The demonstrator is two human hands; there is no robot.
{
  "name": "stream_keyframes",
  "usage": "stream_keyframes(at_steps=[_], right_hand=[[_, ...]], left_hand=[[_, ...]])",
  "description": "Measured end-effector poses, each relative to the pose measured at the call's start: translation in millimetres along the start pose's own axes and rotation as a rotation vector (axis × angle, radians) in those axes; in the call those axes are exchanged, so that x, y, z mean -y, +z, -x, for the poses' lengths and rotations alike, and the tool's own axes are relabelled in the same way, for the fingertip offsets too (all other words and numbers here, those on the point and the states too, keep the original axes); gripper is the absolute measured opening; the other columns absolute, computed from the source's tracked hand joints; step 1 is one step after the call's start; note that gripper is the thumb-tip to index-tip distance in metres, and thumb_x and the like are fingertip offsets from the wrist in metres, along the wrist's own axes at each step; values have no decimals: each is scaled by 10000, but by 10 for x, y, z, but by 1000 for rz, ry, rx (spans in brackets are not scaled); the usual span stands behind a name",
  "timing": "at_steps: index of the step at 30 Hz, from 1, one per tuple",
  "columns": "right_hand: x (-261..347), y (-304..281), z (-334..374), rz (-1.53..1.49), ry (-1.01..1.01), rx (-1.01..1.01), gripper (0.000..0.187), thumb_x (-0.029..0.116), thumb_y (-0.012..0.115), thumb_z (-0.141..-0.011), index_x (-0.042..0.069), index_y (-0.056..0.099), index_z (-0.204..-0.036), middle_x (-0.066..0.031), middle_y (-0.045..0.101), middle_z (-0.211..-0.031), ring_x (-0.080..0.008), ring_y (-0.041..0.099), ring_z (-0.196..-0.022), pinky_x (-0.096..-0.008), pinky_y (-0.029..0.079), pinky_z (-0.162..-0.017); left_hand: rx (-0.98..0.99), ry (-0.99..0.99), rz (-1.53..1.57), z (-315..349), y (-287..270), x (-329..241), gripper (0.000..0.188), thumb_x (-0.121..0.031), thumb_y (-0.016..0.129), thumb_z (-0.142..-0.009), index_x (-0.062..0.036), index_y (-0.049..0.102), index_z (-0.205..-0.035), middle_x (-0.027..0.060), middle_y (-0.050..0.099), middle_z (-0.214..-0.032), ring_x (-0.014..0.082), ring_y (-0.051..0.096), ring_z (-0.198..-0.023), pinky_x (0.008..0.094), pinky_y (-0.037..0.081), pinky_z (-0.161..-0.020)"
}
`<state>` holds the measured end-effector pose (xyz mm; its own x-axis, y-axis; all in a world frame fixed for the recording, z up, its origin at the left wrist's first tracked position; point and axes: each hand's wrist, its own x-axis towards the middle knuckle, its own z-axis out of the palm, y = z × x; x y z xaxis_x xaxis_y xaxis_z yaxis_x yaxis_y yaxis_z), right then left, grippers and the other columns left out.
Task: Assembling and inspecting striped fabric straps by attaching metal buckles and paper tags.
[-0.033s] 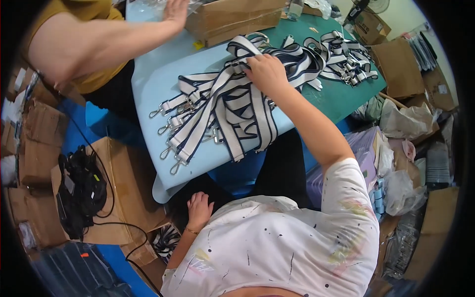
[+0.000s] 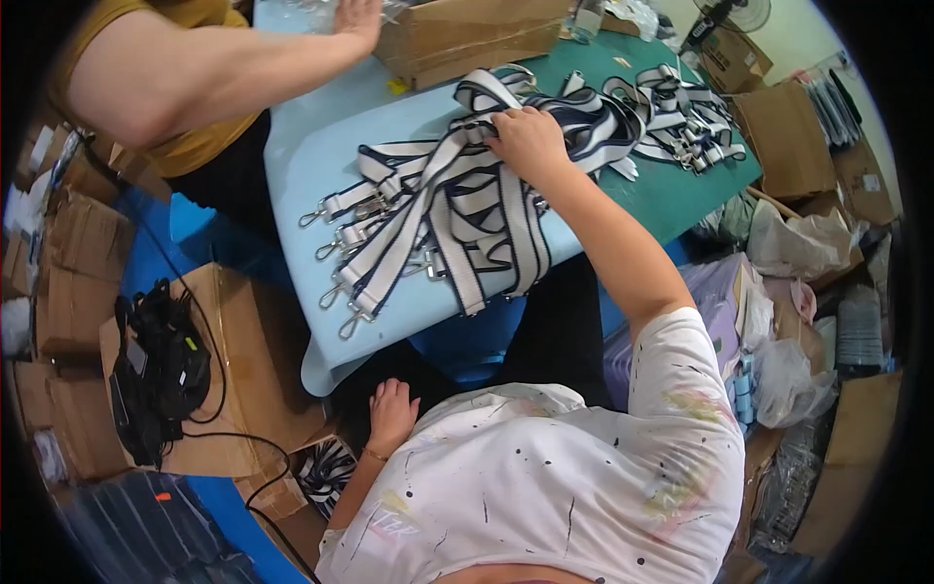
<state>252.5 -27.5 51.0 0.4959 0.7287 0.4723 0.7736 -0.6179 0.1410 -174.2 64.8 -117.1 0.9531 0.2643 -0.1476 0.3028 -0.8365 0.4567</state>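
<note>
A heap of white webbing straps with dark blue edges (image 2: 486, 219) lies across the light blue table top (image 2: 321, 282). Metal snap hooks (image 2: 348, 324) on the strap ends point toward the table's near left edge. My right hand (image 2: 527, 144) reaches over the heap, its fingers curled down onto the bunched straps at the upper middle; the fingertips are partly hidden. Low in the picture, my left hand (image 2: 392, 414) rests on my dark-clad thigh, fingers stretched and holding nothing.
Another bundle of such straps (image 2: 686, 122) lies on the table's green part (image 2: 691, 200). A co-worker's arm (image 2: 243, 73) extends over the far left side, beside a cardboard box (image 2: 472, 44). An open carton (image 2: 258, 360) with black cords stands left of my legs; bags and boxes crowd the right.
The whole view has shifted a little, the table appearing slightly farther right. Both my hands keep about the same places, and the straps look unchanged.
</note>
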Motion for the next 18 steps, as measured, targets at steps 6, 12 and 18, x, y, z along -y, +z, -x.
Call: stream_keyframes(at_steps=[6, 12, 18], right_hand=[[33, -36, -163, -172, 25, 183, 205, 271, 604, -837, 111, 661, -952, -56, 662, -841, -264, 615, -887, -375, 492, -747], [-98, -607, -221, -1016, 105, 245, 208, 200, 536, -946, 2, 582, -991, 34, 532, -818, -64, 465, -765, -220, 407, -695], [543, -1319, 197, -1230, -143, 120, 130, 133, 651, -842, 14, 637, -891, -68, 629, -775, -114, 597, -681, -246, 463, -595]], left_hand=[[-93, -190, -58, 53, 27, 293, 370, -259, 703, -755, -14, 578, -1003, 155, 534, -1079, 338, 509, -1027, 430, 453, -851], [-275, -249, -128, 84, 31, 346, 451, -327, 739, -710, 1, 557, -960, 197, 522, -1040, 382, 506, -995, 445, 441, -828], [100, -178, 829, 127, -317, -159, 217, -167, 732, -756, -18, 606, -851, 88, 598, -792, 233, 591, -642, 355, 494, -600]])
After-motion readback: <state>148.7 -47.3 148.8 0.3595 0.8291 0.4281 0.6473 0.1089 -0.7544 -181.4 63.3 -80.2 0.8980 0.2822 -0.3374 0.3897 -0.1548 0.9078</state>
